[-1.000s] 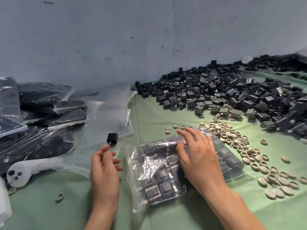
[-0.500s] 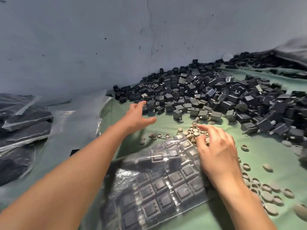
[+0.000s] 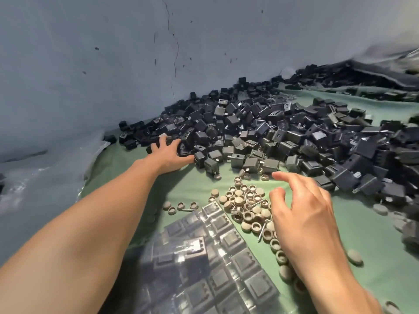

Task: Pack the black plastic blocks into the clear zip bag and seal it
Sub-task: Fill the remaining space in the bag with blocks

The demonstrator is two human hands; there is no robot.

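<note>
Wall [image 3: 90, 64], pale blue and cracked, rises behind a green cloth [image 3: 374, 245] that covers the work surface. A big heap of black blocks [image 3: 283, 132] is banked against it, spreading across the far and right side. Limp clear plastic sheets [image 3: 45, 173] lie at the left edge.

The zip bag [image 3: 215, 264] lies flat on the cloth at the near centre, filled with blocks in neat rows. It sits askew, one corner pointing away toward the heap and its longer visible edge running back to the near right. Its near end is cut off, so the mouth cannot be seen. The left forearm crosses over its left part.

The left hand [image 3: 169, 155] is at the heap's near edge, fingers among the blocks. Whether they grip one cannot be told. The right hand [image 3: 303, 214] hovers with fingers loosely spread, holding nothing, above a scatter of tan rings [image 3: 247, 207] lying between bag and heap.
</note>
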